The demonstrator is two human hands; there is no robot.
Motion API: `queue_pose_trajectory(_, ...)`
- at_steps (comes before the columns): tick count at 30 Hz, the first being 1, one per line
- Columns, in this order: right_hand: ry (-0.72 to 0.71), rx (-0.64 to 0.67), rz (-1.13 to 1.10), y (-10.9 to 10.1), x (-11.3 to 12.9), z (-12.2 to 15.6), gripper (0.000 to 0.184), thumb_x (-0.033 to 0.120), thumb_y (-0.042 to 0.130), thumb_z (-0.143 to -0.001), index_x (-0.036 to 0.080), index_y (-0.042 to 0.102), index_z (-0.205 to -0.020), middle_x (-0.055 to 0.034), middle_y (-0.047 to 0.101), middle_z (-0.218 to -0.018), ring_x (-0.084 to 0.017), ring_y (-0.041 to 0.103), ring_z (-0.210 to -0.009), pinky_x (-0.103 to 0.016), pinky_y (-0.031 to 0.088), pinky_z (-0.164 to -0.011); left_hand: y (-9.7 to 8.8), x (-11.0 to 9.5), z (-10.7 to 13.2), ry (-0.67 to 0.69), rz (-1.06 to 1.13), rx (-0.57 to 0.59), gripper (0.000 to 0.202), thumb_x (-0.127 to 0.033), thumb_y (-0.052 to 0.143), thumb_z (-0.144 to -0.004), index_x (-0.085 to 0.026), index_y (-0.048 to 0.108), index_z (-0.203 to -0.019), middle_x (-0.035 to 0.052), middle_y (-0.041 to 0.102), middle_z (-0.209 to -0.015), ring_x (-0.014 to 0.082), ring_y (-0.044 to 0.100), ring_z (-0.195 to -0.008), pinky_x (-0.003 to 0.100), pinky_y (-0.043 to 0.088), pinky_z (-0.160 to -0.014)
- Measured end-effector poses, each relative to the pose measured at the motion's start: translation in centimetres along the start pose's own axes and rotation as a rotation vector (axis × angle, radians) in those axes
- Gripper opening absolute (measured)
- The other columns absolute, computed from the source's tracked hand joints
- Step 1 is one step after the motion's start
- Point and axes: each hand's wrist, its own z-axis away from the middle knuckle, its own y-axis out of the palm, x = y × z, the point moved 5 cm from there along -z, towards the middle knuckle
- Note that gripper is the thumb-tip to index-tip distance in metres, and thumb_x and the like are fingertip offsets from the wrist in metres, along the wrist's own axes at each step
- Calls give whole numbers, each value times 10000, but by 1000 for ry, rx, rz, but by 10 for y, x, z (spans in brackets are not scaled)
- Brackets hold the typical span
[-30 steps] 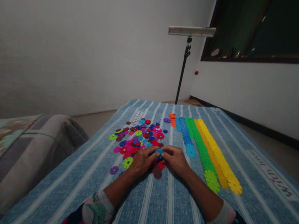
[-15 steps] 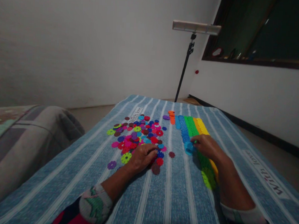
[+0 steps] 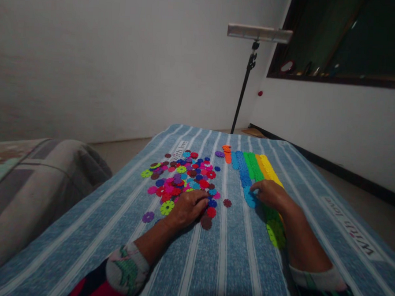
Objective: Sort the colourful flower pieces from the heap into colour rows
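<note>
Blue row at risk of a nudge from the right hand

Right hand (image 3: 270, 194), right of centre: fingers bent, tips close together at the light blue discs (image 3: 249, 200) ending the blue row (image 3: 241, 165); can't tell if one is pinched. Discs look thin and loosely overlapped, so a sideways push could skew the row's end. Palm and wrist hang over the green row (image 3: 254, 166); dropping low or dragging back might shift it or the yellow-green disc (image 3: 275, 232). Left hand (image 3: 188, 208), centre: fingers curled at the mixed pile (image 3: 177, 180); grip hidden. A sweep there could scatter discs across the striped cloth (image 3: 207, 263).
</note>
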Motion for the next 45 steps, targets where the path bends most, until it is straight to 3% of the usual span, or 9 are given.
queue_pose_trajectory(8, -5, -48, 16, -5, 8, 4, 442, 109, 524, -843, 244, 662, -1240, -97, 686, -1215, -251, 630, -1116, -313, 446, -864, 2, 0, 0, -11, -4, 5, 235, -242, 479, -883, -169, 703, -883, 46, 713, -875, 156, 646, -808, 258, 475, -765)
queue_pose_trajectory(13, -92, -95, -16, 3, 41, 7, 339, 159, 529, -879, 210, 688, -1174, -118, 712, -1137, -267, 651, -1059, -296, 432, -777, 4, -2, 5, -30, -28, 16, 224, -217, 481, -878, -164, 692, -826, 38, 693, -816, 142, 630, -768, 241, 462, -736)
queue_pose_trajectory(17, -200, -116, -54, 19, 86, 11, 237, 187, 493, -920, 198, 729, -919, -102, 746, -905, -240, 691, -884, -276, 381, -657, 5, 0, 8, -42, -27, -7, 216, -219, 496, -874, -169, 699, -819, 35, 694, -814, 142, 629, -769, 238, 460, -734)
queue_pose_trajectory(21, -274, -173, -127, 44, 117, 15, 268, 177, 435, -957, 213, 701, -942, -70, 745, -907, -202, 688, -852, -265, 362, -648, 4, 2, 9, -57, -3, -38, 225, -219, 497, -879, -180, 718, -885, 41, 713, -844, 150, 640, -790, 247, 468, -759)
queue_pose_trajectory(27, -320, -287, -162, 70, 124, 12, 244, 178, 437, -956, 197, 677, -919, -50, 696, -885, -191, 666, -820, -266, 359, -642, -8, 10, 4, -108, -2, -107, 224, -206, 504, -870, -179, 726, -869, 38, 721, -834, 149, 646, -791, 246, 472, -746)
queue_pose_trajectory(31, -357, -339, -190, 75, 122, 9, 246, 164, 431, -950, 204, 670, -907, -37, 674, -856, -176, 655, -796, -259, 359, -637, -30, 36, -15, -197, 6, -191, 221, -216, 512, -860, -172, 727, -842, 21, 719, -813, 138, 636, -750, 239, 472, -720)
queue_pose_trajectory(38, -374, -397, -275, 81, 122, 6, 231, 142, 452, -928, 215, 668, -894, -27, 667, -831, -169, 643, -766, -248, 369, -633, -74, 118, -75, -553, -192, -268, 213, -158, 543, -794, -125, 747, -842, 50, 729, -785, 153, 645, -724, 225, 458, -655)
queue_pose_trajectory(42, -376, -437, -290, 87, 122, 4, 236, 113, 460, -907, 219, 669, -878, -26, 666, -811, -164, 627, -741, -242, 362, -619, -86, 137, -106, -710, -415, -225, 245, -168, 550, -784, -148, 765, -898, 105, 757, -939, 204, 682, -900, 236, 462, -724)
queue_pose_trajectory(45, -388, -463, -305, 90, 122, 3, 242, 101, 455, -897, 219, 666, -878, -28, 664, -810, -160, 619, -735, -241, 356, -619, -85, 143, -121, -819, -515, -154, 277, -256, 583, -791, -156, 754, -985, 143, 731, -1096, 239, 670, -1032, 244, 471, -753)
